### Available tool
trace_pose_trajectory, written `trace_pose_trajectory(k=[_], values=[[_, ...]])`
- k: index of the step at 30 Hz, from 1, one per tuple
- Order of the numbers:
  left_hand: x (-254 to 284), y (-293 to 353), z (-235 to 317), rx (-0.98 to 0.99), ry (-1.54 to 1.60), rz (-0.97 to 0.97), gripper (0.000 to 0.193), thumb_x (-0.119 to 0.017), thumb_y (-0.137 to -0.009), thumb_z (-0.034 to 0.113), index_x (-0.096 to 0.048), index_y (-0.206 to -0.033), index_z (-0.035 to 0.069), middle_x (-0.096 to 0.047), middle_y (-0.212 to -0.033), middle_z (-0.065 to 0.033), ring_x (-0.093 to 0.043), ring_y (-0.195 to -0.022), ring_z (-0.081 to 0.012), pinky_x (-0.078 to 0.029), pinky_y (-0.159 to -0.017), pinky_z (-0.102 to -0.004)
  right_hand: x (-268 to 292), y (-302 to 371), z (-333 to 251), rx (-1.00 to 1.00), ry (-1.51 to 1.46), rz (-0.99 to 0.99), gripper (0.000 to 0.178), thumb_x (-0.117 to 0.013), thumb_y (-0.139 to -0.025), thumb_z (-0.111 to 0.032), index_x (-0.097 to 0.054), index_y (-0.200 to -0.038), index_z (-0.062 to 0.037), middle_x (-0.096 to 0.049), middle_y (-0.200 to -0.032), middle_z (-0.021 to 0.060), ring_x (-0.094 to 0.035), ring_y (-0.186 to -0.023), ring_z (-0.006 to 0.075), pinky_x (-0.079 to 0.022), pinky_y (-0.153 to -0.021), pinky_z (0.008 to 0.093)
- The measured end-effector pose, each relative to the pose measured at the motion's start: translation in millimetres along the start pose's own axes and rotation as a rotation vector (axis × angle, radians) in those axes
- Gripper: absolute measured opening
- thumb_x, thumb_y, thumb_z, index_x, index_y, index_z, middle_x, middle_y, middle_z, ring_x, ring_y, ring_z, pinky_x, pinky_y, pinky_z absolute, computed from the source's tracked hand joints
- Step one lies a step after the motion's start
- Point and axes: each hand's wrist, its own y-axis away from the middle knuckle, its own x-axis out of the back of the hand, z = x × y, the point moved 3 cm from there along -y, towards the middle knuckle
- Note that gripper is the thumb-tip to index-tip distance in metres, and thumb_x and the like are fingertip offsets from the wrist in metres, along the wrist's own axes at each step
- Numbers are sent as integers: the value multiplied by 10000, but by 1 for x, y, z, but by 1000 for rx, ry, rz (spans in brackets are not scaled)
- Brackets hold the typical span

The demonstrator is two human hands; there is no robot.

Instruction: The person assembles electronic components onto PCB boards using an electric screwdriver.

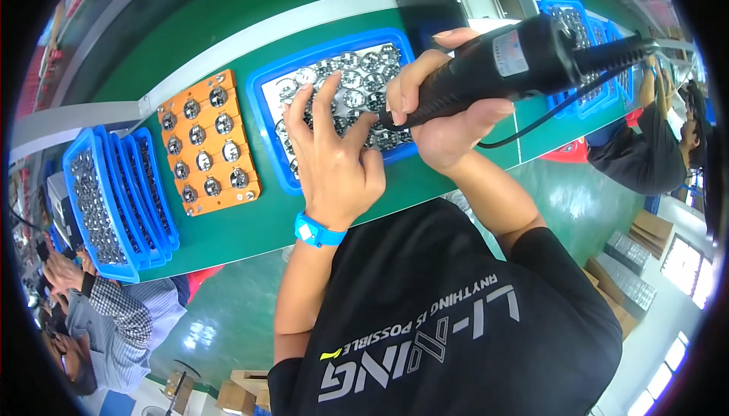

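Observation:
My right hand point(448, 105) is wrapped round a thick black corded power tool that looks like an electric screwdriver point(493, 63). Its narrow end points down and left, close to the thumb of my left hand point(334, 162). That left hand is spread over a blue tray point(267, 124), fingers apart, fingertips resting among the parts. Several small round shiny metal-and-black parts point(353, 99) lie in rows on white lining in the tray. Whether the tool's tip touches a part is hidden by my fingers.
Left of the tray lies an orange fixture plate point(211, 143) with round parts in its pockets. A stack of blue trays point(114, 203) stands at the far left; more blue trays point(581, 55) are at the right. A black cable point(524, 137) hangs beside my right hand. Other people sit at both sides.

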Motion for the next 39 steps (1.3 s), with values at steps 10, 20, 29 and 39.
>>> trace_pose_trajectory(k=[10, 20, 29, 39], values=[[3, 0, 3, 2, -3, -4, 331, -573, -622, 87, -766, -887, 46, -466, -1439, -184, -318, -1347, -483, -322, -1118, -567, -3, 4, 3, -26, 37, -79, 967, -420, -775, -904, -339, -1252, -67, -528, -651, 79, -510, -491, 180, -453, -475, 296], [3, -5, -2, 2, 49, -30, 349, -604, -619, 146, -762, -917, 58, -450, -1447, -194, -317, -1357, -490, -225, -1123, -678, -6, 2, 9, -67, -4, -122, 978, -501, -750, -891, -329, -1245, -66, -528, -665, 85, -513, -515, 182, -454, -507, 296], [1, 2, -6, -11, 33, 92, 204, -709, -742, 136, -764, -904, 24, -457, -1417, -238, -357, -1314, -505, -313, -1082, -652, -13, 11, 23, -124, -84, -155, 878, -651, -792, -767, -399, -1273, -77, -532, -721, 54, -505, -587, 153, -418, -526, 289], [6, 6, 2, 23, 68, 46, 226, -726, -753, 199, -760, -906, 36, -384, -1505, -215, -258, -1431, -475, -206, -1167, -669, -3, 6, 26, -71, -111, -128, 957, -693, -788, -728, -378, -1316, 6, -530, -725, 63, -522, -598, 148, -433, -553, 253]])
